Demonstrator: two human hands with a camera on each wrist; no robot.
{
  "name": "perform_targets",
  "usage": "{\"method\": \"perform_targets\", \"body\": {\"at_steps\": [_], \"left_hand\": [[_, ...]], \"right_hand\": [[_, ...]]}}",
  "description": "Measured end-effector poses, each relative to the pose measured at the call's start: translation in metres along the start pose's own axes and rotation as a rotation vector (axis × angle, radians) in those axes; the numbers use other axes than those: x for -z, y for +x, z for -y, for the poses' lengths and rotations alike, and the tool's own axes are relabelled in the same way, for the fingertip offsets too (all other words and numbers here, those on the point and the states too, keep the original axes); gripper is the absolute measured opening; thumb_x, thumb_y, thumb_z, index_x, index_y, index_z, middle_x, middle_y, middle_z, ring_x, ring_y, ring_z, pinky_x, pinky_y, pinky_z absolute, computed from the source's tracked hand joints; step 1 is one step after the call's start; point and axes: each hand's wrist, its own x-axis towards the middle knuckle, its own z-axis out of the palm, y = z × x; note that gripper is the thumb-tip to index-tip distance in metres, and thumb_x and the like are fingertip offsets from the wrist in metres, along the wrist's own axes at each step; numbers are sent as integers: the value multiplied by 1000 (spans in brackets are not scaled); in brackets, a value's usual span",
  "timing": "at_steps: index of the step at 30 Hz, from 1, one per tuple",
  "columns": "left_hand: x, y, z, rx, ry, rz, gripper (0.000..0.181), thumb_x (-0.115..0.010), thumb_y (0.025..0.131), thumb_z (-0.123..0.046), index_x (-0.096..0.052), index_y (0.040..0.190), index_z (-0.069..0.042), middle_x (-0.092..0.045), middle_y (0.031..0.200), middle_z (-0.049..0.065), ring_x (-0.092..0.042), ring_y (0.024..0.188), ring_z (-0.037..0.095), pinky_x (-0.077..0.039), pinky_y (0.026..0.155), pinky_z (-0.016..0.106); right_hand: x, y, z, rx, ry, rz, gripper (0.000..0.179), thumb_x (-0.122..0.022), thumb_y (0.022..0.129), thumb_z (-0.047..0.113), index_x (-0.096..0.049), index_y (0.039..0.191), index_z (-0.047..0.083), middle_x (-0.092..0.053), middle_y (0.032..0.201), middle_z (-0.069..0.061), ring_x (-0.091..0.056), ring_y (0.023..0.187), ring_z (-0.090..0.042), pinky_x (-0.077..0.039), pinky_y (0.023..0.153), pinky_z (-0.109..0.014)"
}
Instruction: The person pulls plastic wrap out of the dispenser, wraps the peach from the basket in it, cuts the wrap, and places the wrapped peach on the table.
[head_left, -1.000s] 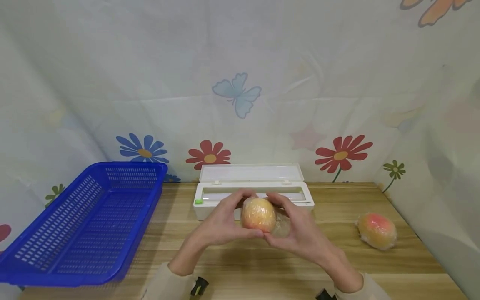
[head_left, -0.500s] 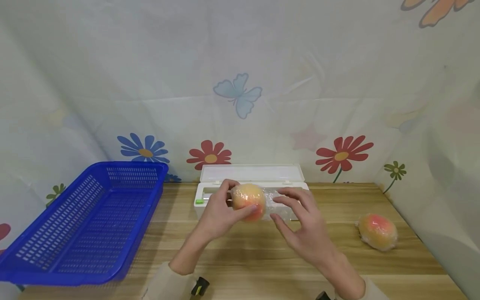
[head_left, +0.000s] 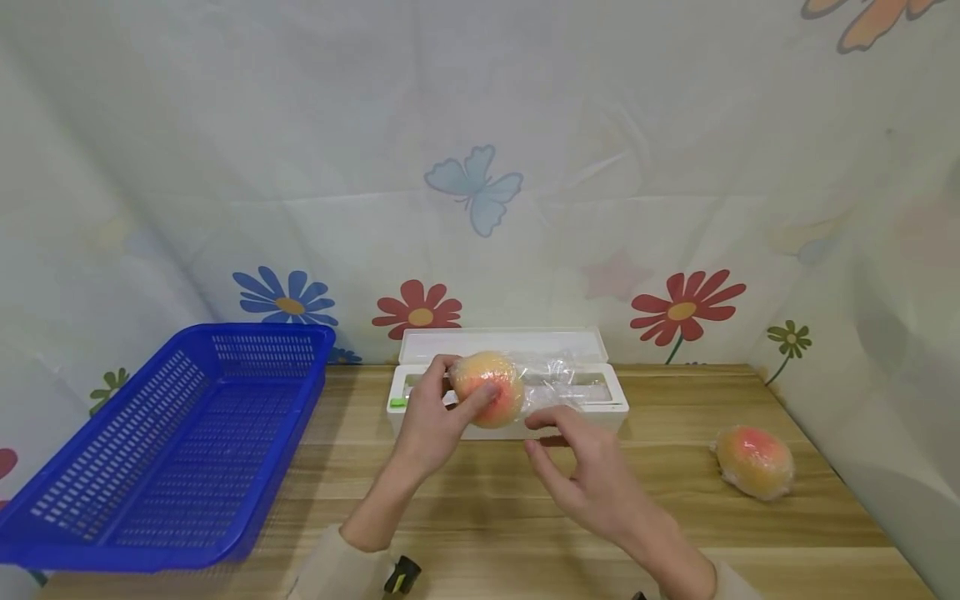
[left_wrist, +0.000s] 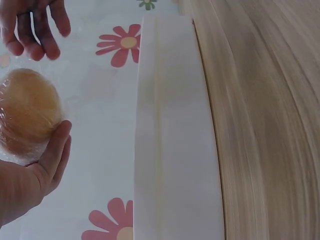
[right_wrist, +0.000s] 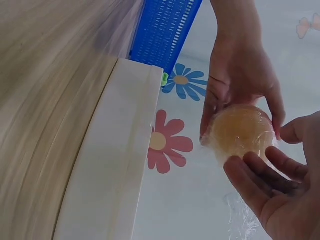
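My left hand (head_left: 427, 429) grips a yellow-and-red peach (head_left: 491, 371), thumb across its near side and fingers behind it. Clear cling film (head_left: 553, 382) covers the fruit, and a loose crinkled tail sticks out to the right. Just below that tail, my right hand (head_left: 588, 475) is held with bent, parted fingers, nothing between them. In the left wrist view the peach (left_wrist: 30, 107) sits in the left palm, the right hand (left_wrist: 37, 30) apart from it. The right wrist view has the right fingers (right_wrist: 245, 182) beside the wrapped peach (right_wrist: 240, 127).
Behind the hands stands a white cling film dispenser (head_left: 502, 431), its lid (head_left: 498, 343) raised. A second wrapped peach (head_left: 753, 462) lies on the wooden table (head_left: 600, 567) at right. On the left is a blue plastic basket (head_left: 135, 558). A flowered cloth (head_left: 337, 208) hangs behind.
Both hands were around the peach a second ago. The left hand has carried it left and up; the right hand has come away, and the film tail now stretches out rightward.
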Motion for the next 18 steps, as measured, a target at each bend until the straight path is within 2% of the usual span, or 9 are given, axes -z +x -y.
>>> {"method": "perform_targets", "body": {"at_steps": [4,9,13,18], "left_hand": [[-1,-1,-1,-10,3,12,51,-75,93,-44,-55,126,-10,-61,116,3,-62,103,23,-58,88,39],[-3,-2,-4,-26,-16,39,49,-74,93,-42,-56,127,-10,-60,116,3,-61,102,23,-58,85,36],[-4,-3,-5,-30,-13,50,50,-75,93,-42,-56,128,-11,-60,115,2,-60,101,23,-58,84,34],[-7,-4,-5,-24,-19,48,54,-77,92,-43,-56,131,-12,-60,116,2,-61,102,22,-57,88,36]], "right_hand": [[-1,0,-2,-42,-4,-23,29,-71,92,-1,-61,118,3,-65,114,-5,-64,108,-20,-59,86,-39],[-1,1,-2,-94,48,-53,33,-71,94,-1,-58,123,4,-61,121,-5,-60,115,-22,-56,92,-39],[-1,2,0,-123,89,-80,35,-68,95,-2,-54,127,4,-58,124,-3,-59,117,-23,-56,92,-39],[-2,2,3,-138,74,-127,36,-69,94,-3,-54,127,1,-57,118,-6,-59,110,-23,-58,87,-34]]}}
